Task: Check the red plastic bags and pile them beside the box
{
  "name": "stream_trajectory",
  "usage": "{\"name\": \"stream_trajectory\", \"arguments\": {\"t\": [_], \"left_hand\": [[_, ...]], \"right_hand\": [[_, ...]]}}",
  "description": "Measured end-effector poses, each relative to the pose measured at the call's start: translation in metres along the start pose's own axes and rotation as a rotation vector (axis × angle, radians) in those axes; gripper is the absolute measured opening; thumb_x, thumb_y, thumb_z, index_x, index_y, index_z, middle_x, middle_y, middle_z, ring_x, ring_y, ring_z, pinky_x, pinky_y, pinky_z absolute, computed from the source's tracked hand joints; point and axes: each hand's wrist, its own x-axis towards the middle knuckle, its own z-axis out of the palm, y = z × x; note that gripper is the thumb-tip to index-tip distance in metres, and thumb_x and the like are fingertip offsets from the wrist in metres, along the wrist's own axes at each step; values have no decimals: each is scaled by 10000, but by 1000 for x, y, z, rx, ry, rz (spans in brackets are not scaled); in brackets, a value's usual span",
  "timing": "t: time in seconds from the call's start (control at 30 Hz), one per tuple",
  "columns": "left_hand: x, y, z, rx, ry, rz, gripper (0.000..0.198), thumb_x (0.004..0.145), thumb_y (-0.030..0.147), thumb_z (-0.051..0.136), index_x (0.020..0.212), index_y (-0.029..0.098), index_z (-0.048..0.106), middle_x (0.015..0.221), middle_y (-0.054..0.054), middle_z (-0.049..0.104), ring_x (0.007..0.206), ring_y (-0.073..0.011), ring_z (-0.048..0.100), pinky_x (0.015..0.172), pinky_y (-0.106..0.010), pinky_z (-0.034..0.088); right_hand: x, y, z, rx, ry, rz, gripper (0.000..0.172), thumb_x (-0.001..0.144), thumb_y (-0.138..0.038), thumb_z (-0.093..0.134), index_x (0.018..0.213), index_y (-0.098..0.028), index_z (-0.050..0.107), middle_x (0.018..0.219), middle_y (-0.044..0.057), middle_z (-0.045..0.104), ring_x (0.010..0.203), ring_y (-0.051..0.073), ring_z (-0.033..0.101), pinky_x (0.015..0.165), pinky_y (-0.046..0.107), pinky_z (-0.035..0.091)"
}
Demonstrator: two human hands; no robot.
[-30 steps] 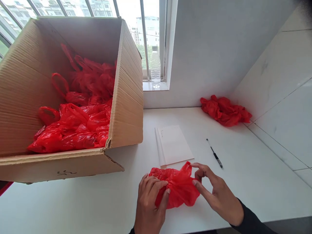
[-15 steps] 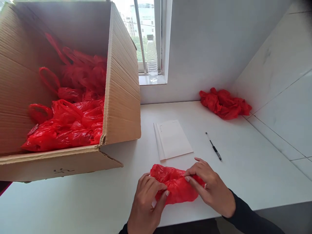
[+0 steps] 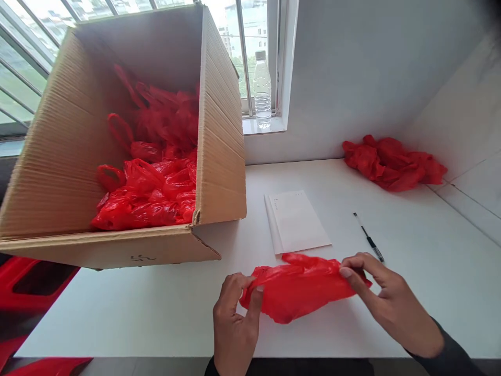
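A red plastic bag [image 3: 297, 292] is stretched sideways between my hands, just above the white table near its front edge. My left hand [image 3: 238, 318] grips its left end between thumb and fingers. At the other end, my right hand [image 3: 385, 297] pinches the bag's upper right corner with thumb and forefinger. The bag looks crumpled along the top and smoother below. Whatever it may contain is hidden.
A large cardboard box [image 3: 223, 151] on the left holds several red plastic bags [image 3: 156, 198]. Behind my hands lie a white notebook [image 3: 299, 222] and a pen [image 3: 370, 240]. A red plastic heap [image 3: 391, 164] sits in the far right corner. A water bottle [image 3: 262, 94] stands on the windowsill.
My right hand has moved right, pulling the bag out wider and flatter between both hands. The camera view has turned left, so the surroundings appear shifted to the right.
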Motion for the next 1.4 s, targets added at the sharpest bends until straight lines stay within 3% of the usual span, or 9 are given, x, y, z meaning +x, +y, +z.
{"name": "stream_trajectory", "arguments": {"t": [0.1,0.27,0.5,0.67,0.73,0.9,1.1,1.3,1.4], "left_hand": [[-3,2,-9,-140,91,-230,188,949,409,585,1017,244,645,927,-24,665,816,-176,635,728,-279,542],[-5,20,-14,-37,136,-80,141,908,365,648,999,268,696,1069,-45,611,984,-202,626,766,-271,542],[-5,26,-27,-340,116,-217,284,884,492,640,1001,265,764,990,-58,722,817,-212,679,560,-240,559],[-4,39,-13,-418,140,-212,236,744,420,816,866,281,670,805,7,665,672,-158,658,570,-213,580],[-5,43,-11,-362,113,-216,221,780,423,783,858,282,631,786,15,636,640,-144,632,559,-206,576],[-11,37,-17,-395,41,-224,237,803,436,752,929,277,629,817,10,637,624,-133,632,548,-209,573],[-13,35,-23,-438,-42,-320,390,795,439,743,1130,276,627,919,-30,707,658,-164,665,585,-242,582],[-9,53,-15,-379,11,-286,208,777,393,773,781,211,672,723,-1,627,649,-146,613,610,-201,536],[-12,55,-16,-369,0,-342,200,837,417,724,837,222,680,778,-12,655,703,-152,639,663,-201,548]], "right_hand": [[-1,8,-6,136,97,102,195,999,-480,492,1019,-298,558,1002,9,636,882,182,626,713,278,538],[-2,-1,-5,221,-10,70,373,946,-437,610,1287,-335,499,1086,29,628,1013,206,651,895,339,564],[-22,-41,-20,100,335,-206,428,918,-188,587,1298,-375,525,1198,58,606,1191,272,575,1030,487,491],[-15,-79,-3,-150,-170,-622,301,930,-53,509,1165,-228,578,954,49,697,904,235,632,814,421,542],[-8,-79,7,-315,-273,-598,147,965,-120,489,982,-189,617,825,44,670,770,231,605,703,422,521],[1,-61,16,-629,-325,-482,384,1027,-271,391,672,-214,524,614,16,547,598,212,528,601,395,445],[10,-66,10,-736,-66,-419,292,999,-230,435,1230,-102,558,671,31,580,592,228,538,593,367,425],[25,-68,33,-869,-680,-255,259,773,39,561,821,-196,660,619,15,648,557,214,618,491,312,309],[29,-60,43,-890,-748,-240,228,764,-5,595,622,-182,619,573,48,658,528,228,639,451,308,254]]}}
